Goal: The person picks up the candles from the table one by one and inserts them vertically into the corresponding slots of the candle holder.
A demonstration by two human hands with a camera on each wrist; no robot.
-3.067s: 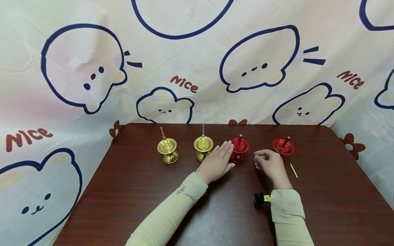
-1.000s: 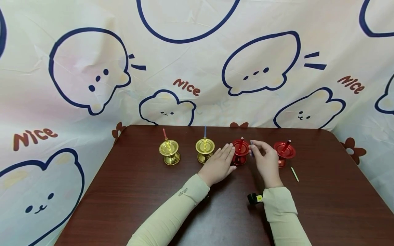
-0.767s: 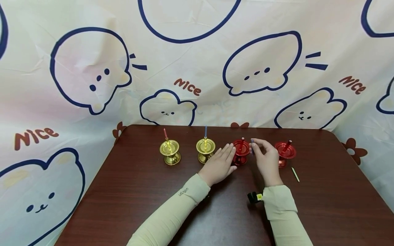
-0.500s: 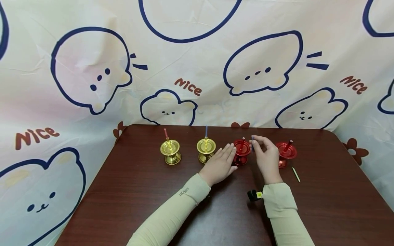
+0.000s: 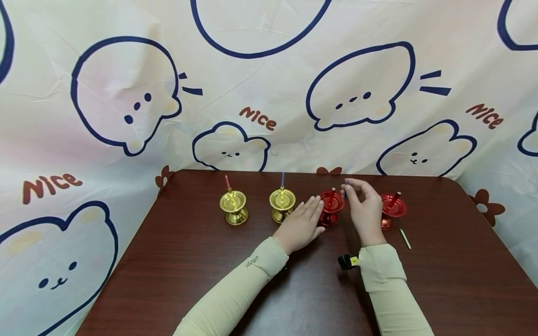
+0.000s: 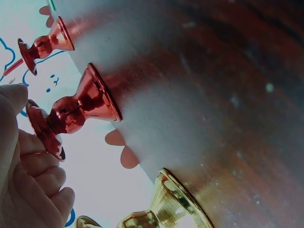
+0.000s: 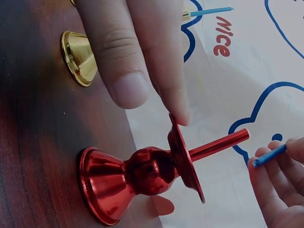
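My left hand [image 5: 300, 224] reaches over the table with straight fingers, and its fingertips touch the dish rim of the nearer red candlestick [image 7: 151, 172]. That candlestick stands upright, and the tube on its dish holds no candle. Just right of it my right hand [image 5: 364, 212] pinches a thin blue candle [image 7: 270, 156] between thumb and fingers. In the head view the candle is roughly upright, beside the tube and apart from it. Another red candlestick [image 5: 393, 207], its tube also bare, stands behind my right hand, which hides part of it.
To the left stand two gold candlesticks, one with a red candle [image 5: 227, 181], the other with a blue candle [image 5: 283, 180]. A pale green candle [image 5: 405, 239] lies on the brown table [image 5: 180, 261] at the right. A printed cloth [image 5: 286, 84] hangs behind the table.
Over the last three seconds my right hand has moved left and farther from me to the nearer red candlestick, then slightly higher, bringing the blue candle upright. My left hand stays at the dish.
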